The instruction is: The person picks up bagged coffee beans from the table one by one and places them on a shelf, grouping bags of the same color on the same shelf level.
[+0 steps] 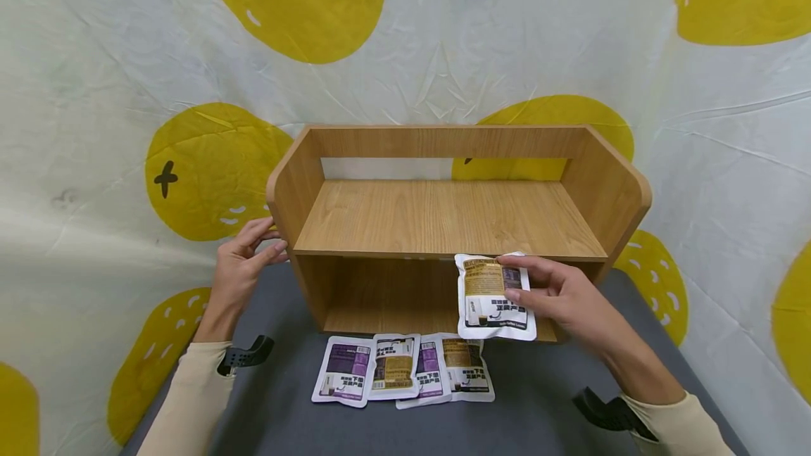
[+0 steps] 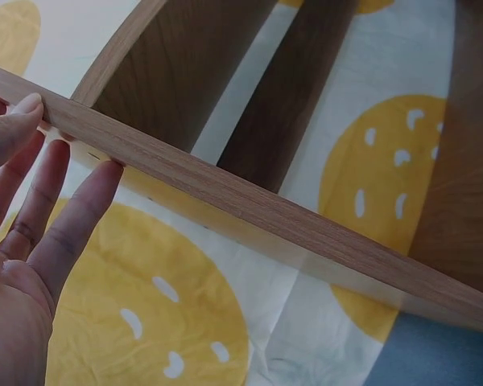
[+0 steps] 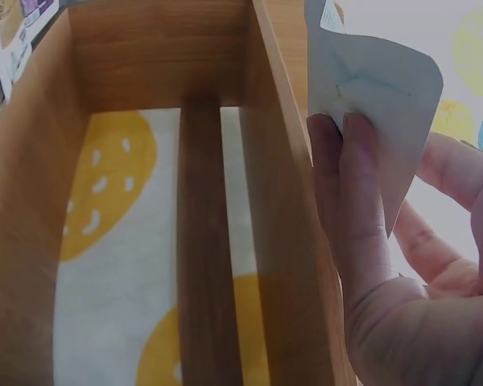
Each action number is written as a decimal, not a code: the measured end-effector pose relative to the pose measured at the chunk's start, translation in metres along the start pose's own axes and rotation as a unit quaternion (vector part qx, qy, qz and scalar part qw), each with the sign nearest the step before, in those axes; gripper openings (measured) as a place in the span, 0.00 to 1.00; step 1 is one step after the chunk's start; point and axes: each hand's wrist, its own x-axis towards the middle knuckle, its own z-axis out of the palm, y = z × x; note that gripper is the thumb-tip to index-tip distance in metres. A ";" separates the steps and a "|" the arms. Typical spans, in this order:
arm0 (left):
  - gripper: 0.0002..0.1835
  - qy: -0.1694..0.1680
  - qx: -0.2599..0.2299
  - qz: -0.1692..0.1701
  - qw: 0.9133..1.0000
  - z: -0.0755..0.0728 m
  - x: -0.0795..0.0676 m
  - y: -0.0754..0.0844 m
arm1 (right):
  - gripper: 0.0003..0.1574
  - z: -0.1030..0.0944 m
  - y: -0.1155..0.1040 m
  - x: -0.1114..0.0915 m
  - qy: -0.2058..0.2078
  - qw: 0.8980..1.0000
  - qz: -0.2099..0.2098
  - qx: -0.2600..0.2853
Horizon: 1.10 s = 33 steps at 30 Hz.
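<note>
My right hand point(image 1: 567, 298) pinches a white foil pouch with a gold and purple printed label point(image 1: 491, 312) by its right side. It holds the pouch upright in front of the shelf's lower right opening. In the right wrist view, the pouch's pale side point(image 3: 386, 84) shows between fingers and thumb. My left hand point(image 1: 243, 262) touches the left side panel of the wooden desk shelf point(image 1: 443, 217). In the left wrist view, the thumb point(image 2: 26, 106) lies at the panel's edge and fairly straight fingers point(image 2: 84, 213) reach its outer face.
Several similar pouches lie overlapping in a row before the shelf, among them a purple one point(image 1: 345, 371) and gold ones point(image 1: 467, 369). The shelf stands on a dark grey table point(image 1: 279, 414). Behind hangs a white sheet point(image 1: 507, 41) with yellow shapes.
</note>
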 end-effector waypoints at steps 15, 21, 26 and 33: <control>0.26 0.001 -0.004 -0.001 1.000 0.000 0.000 -0.001 | 0.37 0.003 -0.022 0.038 -0.002 0.999 -0.018 -0.036; 0.26 0.001 -0.003 0.001 1.000 0.000 0.000 -0.001 | 0.39 0.005 -0.029 0.055 -0.008 0.999 -0.026 -0.019; 0.26 0.000 -0.005 0.000 1.000 -0.001 0.000 -0.001 | 0.40 0.008 -0.034 0.068 0.000 0.999 -0.022 -0.025; 0.26 -0.001 -0.009 0.001 1.000 -0.001 0.000 -0.002 | 0.39 0.010 -0.042 0.087 -0.006 1.000 -0.022 0.002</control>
